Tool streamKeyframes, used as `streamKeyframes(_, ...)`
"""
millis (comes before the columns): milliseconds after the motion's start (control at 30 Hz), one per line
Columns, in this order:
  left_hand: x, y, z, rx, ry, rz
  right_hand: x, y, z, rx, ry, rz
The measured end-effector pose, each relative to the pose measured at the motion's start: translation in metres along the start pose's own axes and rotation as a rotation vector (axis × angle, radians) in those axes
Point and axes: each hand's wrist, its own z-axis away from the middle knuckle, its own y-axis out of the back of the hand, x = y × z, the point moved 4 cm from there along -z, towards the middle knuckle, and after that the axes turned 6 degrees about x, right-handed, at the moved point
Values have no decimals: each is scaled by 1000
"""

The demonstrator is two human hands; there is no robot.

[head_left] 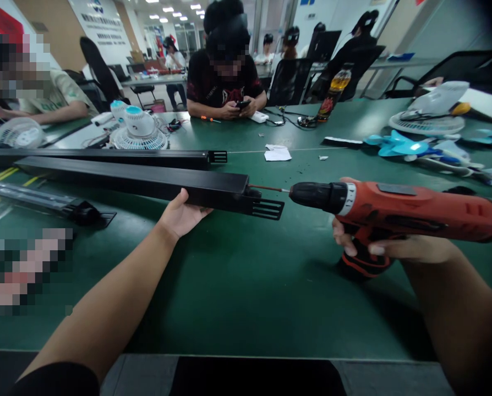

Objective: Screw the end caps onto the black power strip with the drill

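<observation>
A long black rectangular rail (167,179) lies slanted over the green table, with a slotted tab (271,209) sticking out of its right end. My left hand (184,215) grips the rail from below near that end, thumb up against its side. In my right hand (365,242) is a red and black cordless drill (419,209), its chuck pointing left. A thin reddish-brown rod (266,187) runs from the chuck to the rail's end; where its tip ends inside is hidden.
Another black rail (105,158) lies behind, and a clear-topped one (43,201) at left. White fan parts (138,129) stand at the back left, blue fan blades (403,146) at right. A bottle (334,93) stands farther back. Across the green table (246,297) a person (225,71) holds a phone.
</observation>
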Motion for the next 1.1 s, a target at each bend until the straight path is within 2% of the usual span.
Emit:
streamKeyframes(133,0,2,-2,-17,9,-3,3,0,5,54,-11,24)
streamKeyframes(333,-1,2,-3,-14,4,-5,10,0,11,126,88,-25)
streamKeyframes(433,-1,3,-3,-4,1,-5,11,2,13,161,82,-7)
streamKeyframes(667,-1,6,-4,0,16,-6,6,1,16,194,-1,176)
streamKeyframes(933,2,6,-3,11,0,-43,3,-2,13,196,-3,199)
streamKeyframes(1100,2,7,-4,-23,11,-23,2,-4,13,178,9,149)
